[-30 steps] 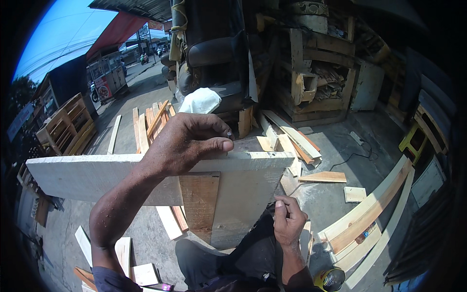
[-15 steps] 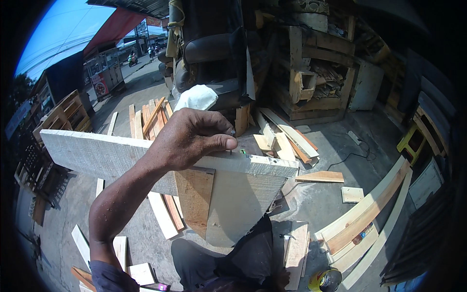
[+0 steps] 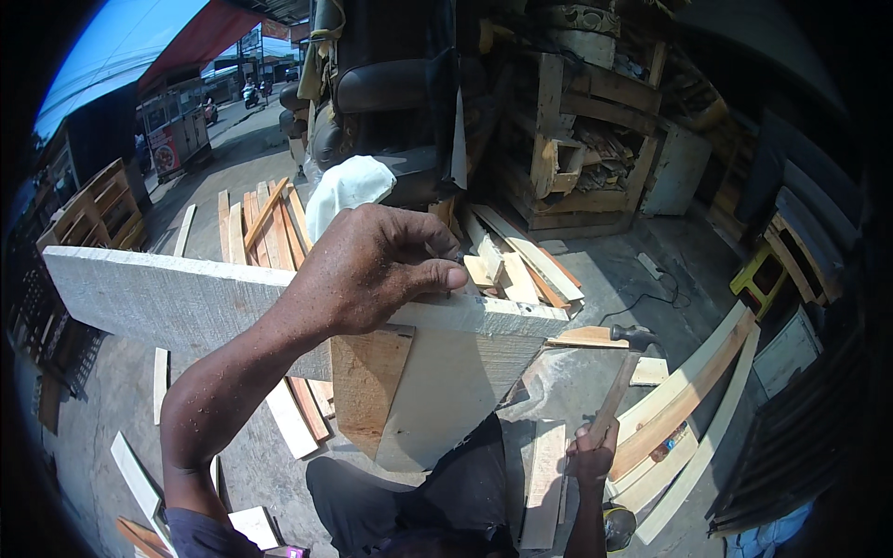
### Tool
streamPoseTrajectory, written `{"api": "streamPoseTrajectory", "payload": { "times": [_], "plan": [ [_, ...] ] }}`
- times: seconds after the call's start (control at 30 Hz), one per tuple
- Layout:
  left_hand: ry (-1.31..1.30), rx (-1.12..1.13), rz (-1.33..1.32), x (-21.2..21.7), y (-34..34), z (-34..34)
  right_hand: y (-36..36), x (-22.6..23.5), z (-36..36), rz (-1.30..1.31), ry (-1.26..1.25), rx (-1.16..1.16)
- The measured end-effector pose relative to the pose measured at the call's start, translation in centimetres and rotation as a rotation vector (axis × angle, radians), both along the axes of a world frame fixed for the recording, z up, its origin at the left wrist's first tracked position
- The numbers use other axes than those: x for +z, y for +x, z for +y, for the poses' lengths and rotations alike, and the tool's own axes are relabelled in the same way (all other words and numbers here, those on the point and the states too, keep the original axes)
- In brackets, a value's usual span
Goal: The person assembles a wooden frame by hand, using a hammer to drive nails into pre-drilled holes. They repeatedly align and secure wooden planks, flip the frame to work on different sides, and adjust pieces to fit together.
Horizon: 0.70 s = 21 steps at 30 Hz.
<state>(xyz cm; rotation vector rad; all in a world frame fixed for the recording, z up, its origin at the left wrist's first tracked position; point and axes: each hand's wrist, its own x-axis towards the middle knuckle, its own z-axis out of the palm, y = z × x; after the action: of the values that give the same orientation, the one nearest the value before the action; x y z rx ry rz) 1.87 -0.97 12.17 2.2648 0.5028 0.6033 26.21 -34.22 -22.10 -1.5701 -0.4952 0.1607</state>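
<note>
My left hand (image 3: pixel 372 265) lies over the top edge of a long pale plank (image 3: pixel 167 302), with thumb and fingers pinched together at that edge. The plank stands on edge across two boards below it, a brown board (image 3: pixel 367 386) and a pale board (image 3: pixel 451 391). My right hand (image 3: pixel 593 454) is low at the right, closed round the wooden handle of a hammer (image 3: pixel 619 381). The hammer's dark head points up, to the right of the plank's end. A small thing may be held in the left fingertips, but I cannot make it out.
Loose slats lie on the concrete floor (image 3: pixel 577 381) behind the plank and at the left. Long pale planks (image 3: pixel 688 391) lean at the right. A stack of wooden crates (image 3: pixel 577 139) stands behind, and a white cloth (image 3: pixel 349 186) drapes over a dark seat. A cable runs across the floor.
My right hand dropped out of view, then came back up at the right holding a hammer. The plank tilted, its left end higher, while my left hand stayed on its top edge.
</note>
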Motion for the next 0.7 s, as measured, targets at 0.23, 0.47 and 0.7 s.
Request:
{"api": "streamPoseTrajectory", "payload": {
  "times": [0.23,0.47,0.7],
  "plan": [
    [0.039,0.003,0.041,0.6,-1.1,-0.3,-3.7,26.8,2.8,-0.599,-0.178,0.216],
    [0.072,0.006,0.073,1.4,-2.3,0.4,-6.2,35.6,4.7,-0.971,-0.337,0.246],
    [0.067,0.012,0.103,1.0,-2.4,1.0,-7.2,37.5,5.7,-0.968,-0.544,0.326]
  ]
}}
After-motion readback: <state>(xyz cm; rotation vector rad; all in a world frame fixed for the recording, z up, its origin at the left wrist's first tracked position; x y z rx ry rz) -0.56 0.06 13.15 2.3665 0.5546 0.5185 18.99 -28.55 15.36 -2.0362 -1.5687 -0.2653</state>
